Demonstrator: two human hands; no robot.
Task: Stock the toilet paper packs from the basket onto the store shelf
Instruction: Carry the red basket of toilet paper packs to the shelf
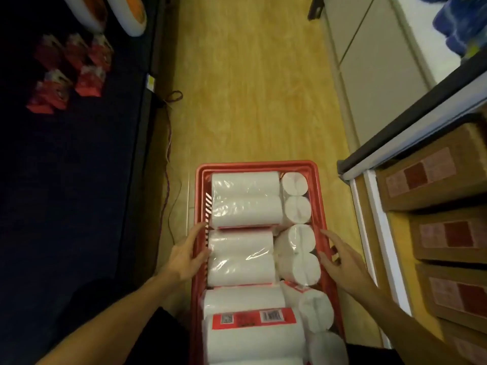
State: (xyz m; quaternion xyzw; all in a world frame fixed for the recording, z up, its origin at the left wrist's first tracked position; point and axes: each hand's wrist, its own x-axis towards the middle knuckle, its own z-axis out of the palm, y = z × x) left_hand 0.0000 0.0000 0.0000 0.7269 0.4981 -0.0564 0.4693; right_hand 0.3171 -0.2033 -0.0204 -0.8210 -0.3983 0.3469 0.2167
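- Your left hand (188, 252) sits at lower centre-left of the frame, fingers spread and reaching along the left wall of the red basket (257, 165); the fingertips (201, 226) lie against that wall and grip nothing.
- Your right hand (342, 262) mirrors it at lower centre-right, fingers spread loosely over the basket's right rim, just beside the upright rolls; whether it actually touches the rim, you cannot tell.
- The basket fills the lower middle of the frame, standing on the yellowish wood-look floor (250, 88).
- Inside it, the toilet paper packs (245, 198) lie in clear wrap: along the left side, two-roll packs on their sides, one behind another; along the right side, rolls showing their round ends.
- The nearest pack (250, 335), at the bottom edge, carries a red label with printed codes.
- At right, a shelf unit (411, 122) with a dark edge holds brown cardboard boxes (427, 177) bearing red labels.
- At upper right, blue packaged goods (459, 22) appear blurred.
- At upper left, small red packets (68, 72) sit on a dark surface.
- A thin cord (168, 143) trails down the floor left of the basket.
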